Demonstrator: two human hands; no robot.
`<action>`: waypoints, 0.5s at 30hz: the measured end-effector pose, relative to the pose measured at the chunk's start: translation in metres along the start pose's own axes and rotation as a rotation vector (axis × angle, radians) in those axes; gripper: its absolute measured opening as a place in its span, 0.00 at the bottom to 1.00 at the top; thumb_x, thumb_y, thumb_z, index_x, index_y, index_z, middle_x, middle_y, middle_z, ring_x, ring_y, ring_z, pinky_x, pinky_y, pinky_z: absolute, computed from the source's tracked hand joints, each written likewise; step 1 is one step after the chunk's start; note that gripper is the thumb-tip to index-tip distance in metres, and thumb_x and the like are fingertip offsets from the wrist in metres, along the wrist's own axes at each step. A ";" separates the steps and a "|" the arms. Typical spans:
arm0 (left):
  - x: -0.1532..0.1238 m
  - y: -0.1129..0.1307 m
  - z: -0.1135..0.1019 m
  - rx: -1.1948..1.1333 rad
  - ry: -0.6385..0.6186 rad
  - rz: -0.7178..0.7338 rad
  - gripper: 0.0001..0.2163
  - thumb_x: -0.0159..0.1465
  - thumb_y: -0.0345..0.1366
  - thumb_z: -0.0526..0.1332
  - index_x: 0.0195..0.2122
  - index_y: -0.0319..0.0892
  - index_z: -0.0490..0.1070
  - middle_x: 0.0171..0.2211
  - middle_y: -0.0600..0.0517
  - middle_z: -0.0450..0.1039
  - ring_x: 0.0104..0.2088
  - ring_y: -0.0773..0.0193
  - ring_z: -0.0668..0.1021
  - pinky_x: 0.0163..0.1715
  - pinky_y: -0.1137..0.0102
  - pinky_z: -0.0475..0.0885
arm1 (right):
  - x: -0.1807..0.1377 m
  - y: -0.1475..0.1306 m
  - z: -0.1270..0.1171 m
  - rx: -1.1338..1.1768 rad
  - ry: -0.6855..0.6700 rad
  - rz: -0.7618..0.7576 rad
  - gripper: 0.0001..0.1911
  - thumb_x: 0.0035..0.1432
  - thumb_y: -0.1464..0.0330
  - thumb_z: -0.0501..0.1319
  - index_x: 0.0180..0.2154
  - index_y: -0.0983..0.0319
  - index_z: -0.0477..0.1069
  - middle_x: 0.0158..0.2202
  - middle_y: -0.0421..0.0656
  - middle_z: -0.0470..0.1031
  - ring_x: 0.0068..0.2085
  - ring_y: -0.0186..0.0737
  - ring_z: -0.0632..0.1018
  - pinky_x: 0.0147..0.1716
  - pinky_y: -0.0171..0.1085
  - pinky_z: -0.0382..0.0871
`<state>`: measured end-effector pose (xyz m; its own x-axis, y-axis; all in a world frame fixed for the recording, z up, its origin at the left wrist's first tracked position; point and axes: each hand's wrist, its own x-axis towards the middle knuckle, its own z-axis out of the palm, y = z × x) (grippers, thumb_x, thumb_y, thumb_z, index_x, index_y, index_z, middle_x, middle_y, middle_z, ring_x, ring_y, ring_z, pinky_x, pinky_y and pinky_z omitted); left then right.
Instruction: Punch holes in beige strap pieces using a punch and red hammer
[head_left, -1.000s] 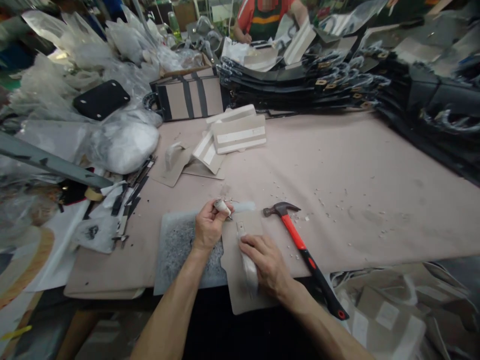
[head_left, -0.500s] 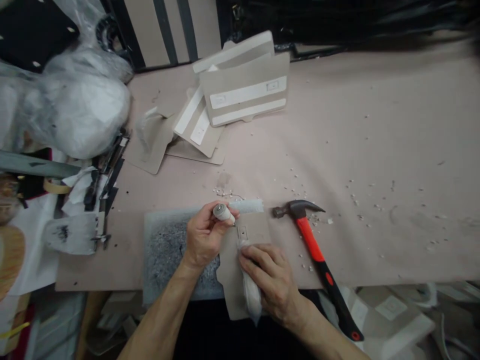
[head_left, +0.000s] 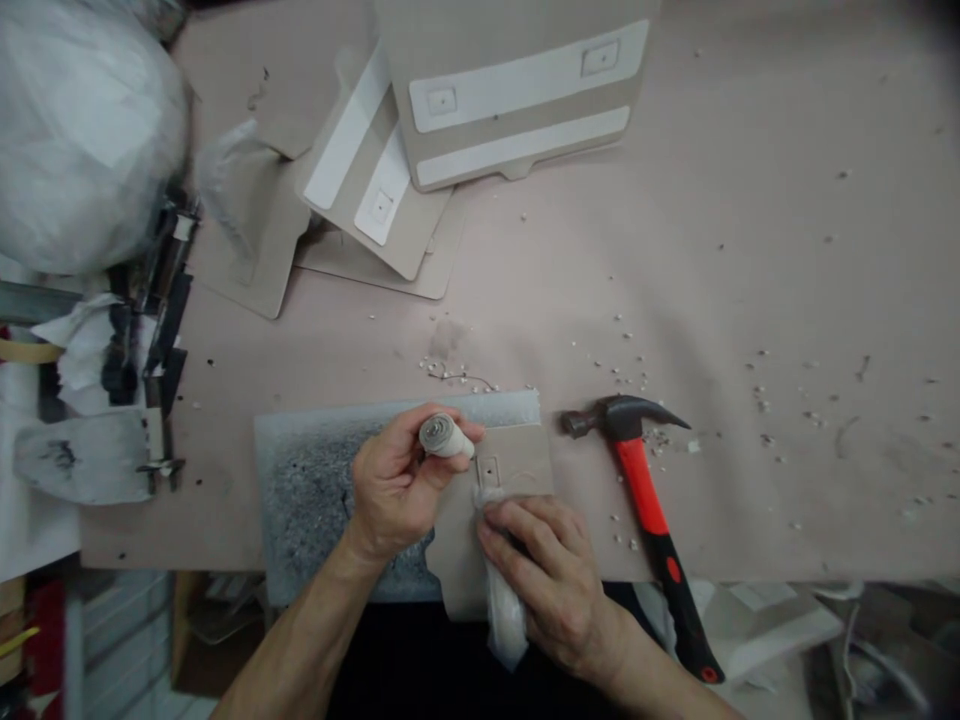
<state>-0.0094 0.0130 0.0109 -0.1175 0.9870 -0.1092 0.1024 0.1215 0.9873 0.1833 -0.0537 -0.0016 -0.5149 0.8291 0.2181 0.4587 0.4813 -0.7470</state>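
My left hand (head_left: 394, 485) is closed around a short tool wrapped in pale tape (head_left: 444, 437), its round end facing up. The tool's tip is beside a small rectangular cut-out with a hole on a beige panel (head_left: 457, 560). My right hand (head_left: 551, 570) pinches a white, translucent plastic strip (head_left: 506, 615) that lies along the panel and hangs below the fingers. Beneath the panel is a worn grey cutting board (head_left: 307, 500) with dark scuffs. A claw hammer (head_left: 643, 480) with a red and black handle rests right of my right hand.
Several beige panels with white strips (head_left: 525, 85) lean and lie at the back. A plastic-wrapped bundle (head_left: 90, 130) and dark metal tools (head_left: 161, 310) crowd the left side. Small white scraps (head_left: 765, 400) dot the table, whose front edge runs near my forearms.
The view has shifted down and closer, so the panels at the back sit higher in it. Both hands keep their holds on the wrapped tool and the plastic strip.
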 end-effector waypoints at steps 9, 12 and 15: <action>0.001 0.000 -0.002 0.069 -0.067 0.070 0.11 0.63 0.34 0.66 0.47 0.42 0.74 0.37 0.50 0.82 0.37 0.61 0.83 0.42 0.68 0.78 | 0.006 -0.001 0.000 0.012 0.031 -0.017 0.17 0.67 0.75 0.48 0.50 0.69 0.72 0.50 0.53 0.73 0.52 0.49 0.70 0.49 0.48 0.64; 0.002 0.000 -0.002 0.065 -0.072 0.075 0.11 0.63 0.34 0.66 0.46 0.41 0.73 0.38 0.49 0.82 0.38 0.61 0.83 0.43 0.68 0.78 | 0.006 -0.003 0.001 0.002 0.048 -0.015 0.17 0.67 0.75 0.49 0.50 0.68 0.72 0.49 0.52 0.73 0.51 0.48 0.70 0.49 0.47 0.63; 0.002 -0.001 -0.004 0.054 -0.091 0.074 0.11 0.64 0.35 0.66 0.47 0.42 0.73 0.38 0.49 0.82 0.38 0.62 0.83 0.43 0.69 0.78 | 0.005 -0.004 0.003 -0.009 0.083 -0.026 0.16 0.66 0.76 0.50 0.50 0.67 0.71 0.49 0.51 0.73 0.51 0.48 0.70 0.48 0.46 0.63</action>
<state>-0.0132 0.0143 0.0101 -0.0179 0.9987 -0.0486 0.1604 0.0508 0.9857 0.1764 -0.0518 0.0002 -0.4649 0.8370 0.2885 0.4530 0.5049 -0.7347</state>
